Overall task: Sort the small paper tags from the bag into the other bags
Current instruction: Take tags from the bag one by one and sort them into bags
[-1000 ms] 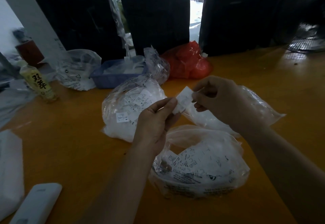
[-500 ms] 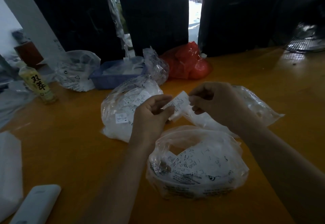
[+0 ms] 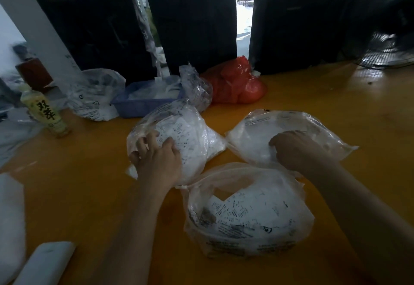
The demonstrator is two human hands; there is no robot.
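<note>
**Tags going into two bags at once**

Tags are lying heaped in the nearest open bag on the tabletop. Beyond it, the left hand is resting on the left bag, fingers loosely curled on the plastic; the right hand is reaching into the right bag, its fingers hidden, so I cannot tell their state. Slips could be missing the mouths, since the slack plastic is sagging. A moment ago both hands were pinching one tag together between the bags.
</note>
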